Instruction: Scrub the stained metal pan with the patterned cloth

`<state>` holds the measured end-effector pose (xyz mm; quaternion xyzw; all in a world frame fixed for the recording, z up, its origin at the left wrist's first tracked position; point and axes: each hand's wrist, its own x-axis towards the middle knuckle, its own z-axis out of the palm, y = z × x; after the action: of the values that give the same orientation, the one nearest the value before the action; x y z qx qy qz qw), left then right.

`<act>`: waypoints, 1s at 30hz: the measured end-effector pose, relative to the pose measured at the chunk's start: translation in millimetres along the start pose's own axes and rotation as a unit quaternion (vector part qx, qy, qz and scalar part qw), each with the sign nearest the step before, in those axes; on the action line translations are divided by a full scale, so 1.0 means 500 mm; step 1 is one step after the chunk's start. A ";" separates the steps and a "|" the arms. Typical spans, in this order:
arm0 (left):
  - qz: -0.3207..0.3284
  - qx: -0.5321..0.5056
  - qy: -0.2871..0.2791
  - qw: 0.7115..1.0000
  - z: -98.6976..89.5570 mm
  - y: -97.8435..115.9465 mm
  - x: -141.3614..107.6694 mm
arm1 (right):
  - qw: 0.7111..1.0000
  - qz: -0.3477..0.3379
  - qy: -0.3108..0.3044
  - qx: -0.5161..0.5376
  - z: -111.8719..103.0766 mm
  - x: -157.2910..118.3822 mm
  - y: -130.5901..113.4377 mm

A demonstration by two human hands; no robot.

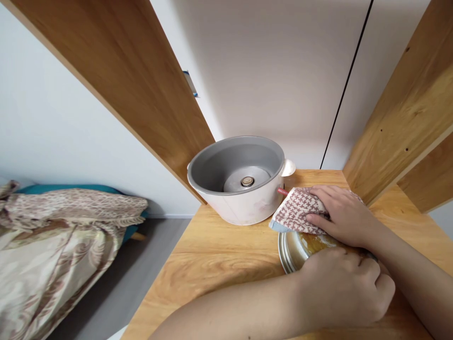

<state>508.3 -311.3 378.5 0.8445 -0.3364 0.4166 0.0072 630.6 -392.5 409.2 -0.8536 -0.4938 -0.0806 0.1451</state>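
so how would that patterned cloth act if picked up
The patterned cloth would probably sag, since it bends softly under the right hand. The blue strip along its edge hints at another layer, so it may unfold.

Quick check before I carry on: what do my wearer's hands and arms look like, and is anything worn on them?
Both the left hand and the right hand are bare, with no glove, ring or watch showing. The left forearm and right forearm show no sleeve or bracelet. The left fingertips are hidden.
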 end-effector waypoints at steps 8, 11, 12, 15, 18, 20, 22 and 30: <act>-0.004 -0.001 0.010 1.000 0.006 0.002 -0.002 | 1.000 0.003 0.001 0.002 0.002 0.000 0.001; -0.009 -0.006 0.016 1.000 0.008 0.003 -0.001 | 1.000 0.001 -0.003 0.001 0.001 0.000 0.001; -0.013 -0.010 0.020 1.000 0.009 0.004 -0.001 | 1.000 0.001 -0.004 0.002 0.001 0.000 0.001; -0.022 -0.017 0.030 0.999 0.010 0.004 0.000 | 1.000 0.000 -0.004 0.001 0.000 0.001 0.002; -0.025 -0.015 0.035 0.999 0.009 0.003 0.002 | 1.000 -0.001 -0.007 -0.001 0.000 0.001 0.003; -0.023 -0.011 0.033 0.999 0.009 0.003 0.002 | 1.000 -0.002 -0.008 -0.001 0.001 0.001 0.003; -0.024 -0.012 0.033 0.999 0.008 0.003 0.003 | 1.000 -0.001 -0.008 -0.001 0.002 0.002 0.004; -0.037 -0.018 0.035 0.999 0.010 0.007 0.002 | 1.000 0.002 -0.008 0.002 0.000 0.002 0.003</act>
<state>510.2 -316.2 375.0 0.8410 -0.3119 0.4393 0.0502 632.2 -392.6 409.3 -0.8550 -0.4935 -0.0722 0.1426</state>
